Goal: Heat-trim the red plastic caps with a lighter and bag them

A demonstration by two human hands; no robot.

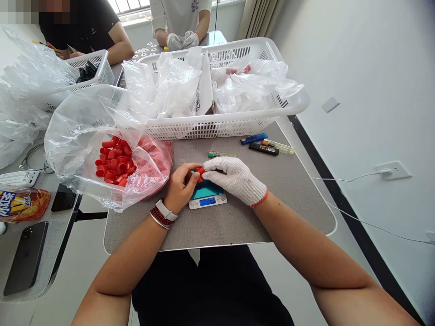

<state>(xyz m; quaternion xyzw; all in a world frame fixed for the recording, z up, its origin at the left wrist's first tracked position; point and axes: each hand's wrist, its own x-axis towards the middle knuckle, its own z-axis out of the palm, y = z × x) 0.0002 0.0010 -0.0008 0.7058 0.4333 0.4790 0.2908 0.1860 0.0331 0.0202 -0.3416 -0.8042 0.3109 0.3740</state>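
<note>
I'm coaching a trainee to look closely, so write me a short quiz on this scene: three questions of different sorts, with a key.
1. True or false: only the right hand wears a glove.
2. Which thing has a blue display?
A) dark phone
B) digital scale
C) wall socket
3. Fill in the colour: the clear plastic bag beside the left hand holds curved ___ pieces.

Key: 1. True. 2. B. 3. Red.
</note>
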